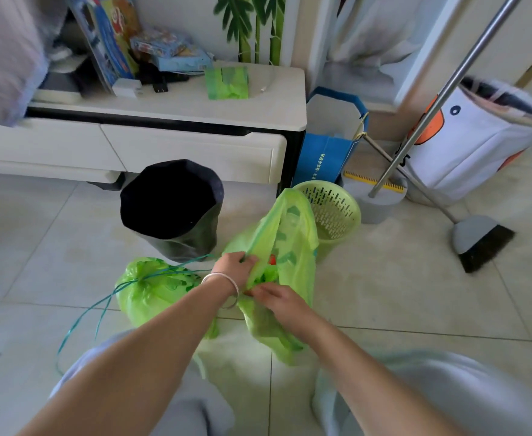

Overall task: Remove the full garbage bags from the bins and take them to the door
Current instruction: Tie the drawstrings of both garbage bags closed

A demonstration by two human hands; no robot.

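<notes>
Low in the frame, two bare forearms reach up toward the centre. The right hand [282, 298] is nearest, its fingers [260, 291] pinched together on the near edge of the open green bag [285, 247]. Just above and left of it, the left hand [234, 267], a bangle [223, 280] at its wrist, has its fingers curled round the opposite edge of the same mouth. The bag lies right between the two hands, its long axis running from the lower centre of the frame up to a loose peak at centre right, so closing it looks like a matter of drawing both edges together.

Left of the hands a tied green bag [151, 287] sits on the floor, its drawstring [101, 305] trailing toward lower left. Beyond, at centre, stands the black-lined bin [171, 209]; right of it, the green basket bin [333, 209], partly behind the open bag's peak. No door is in view.
</notes>
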